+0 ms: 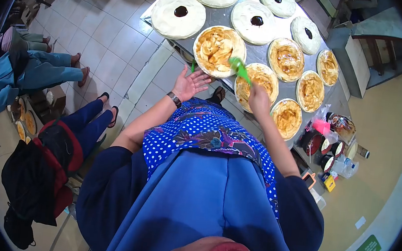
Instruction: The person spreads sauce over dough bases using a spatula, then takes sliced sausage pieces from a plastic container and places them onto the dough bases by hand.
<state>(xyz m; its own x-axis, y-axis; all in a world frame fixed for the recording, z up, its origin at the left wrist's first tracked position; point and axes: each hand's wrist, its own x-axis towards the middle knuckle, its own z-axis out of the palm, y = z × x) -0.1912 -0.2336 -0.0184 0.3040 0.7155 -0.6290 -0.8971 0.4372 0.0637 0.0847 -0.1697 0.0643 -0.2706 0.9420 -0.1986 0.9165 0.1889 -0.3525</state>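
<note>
My right hand (260, 101) is closed round the handle of a green spatula (240, 68), whose blurred head is over the right edge of a round cream-topped cake (219, 51). Brown sauce is swirled through that cake's pale topping. Palm up and fingers spread, my left hand (191, 85) is just below the same cake's near edge; whether it touches the rim I cannot tell. Partly under my right hand lies another swirled cake (255, 85). Beyond them, a white-topped cake (252, 31) carries a dark glossy blob in its middle.
Several more white and brown-swirled cakes cover the metal table (216, 16). Jars, a pink cup (321, 126) and a plastic bottle (345, 166) crowd its right end. At left are people, one in a black and red top (55, 160), on the tiled floor (98, 33).
</note>
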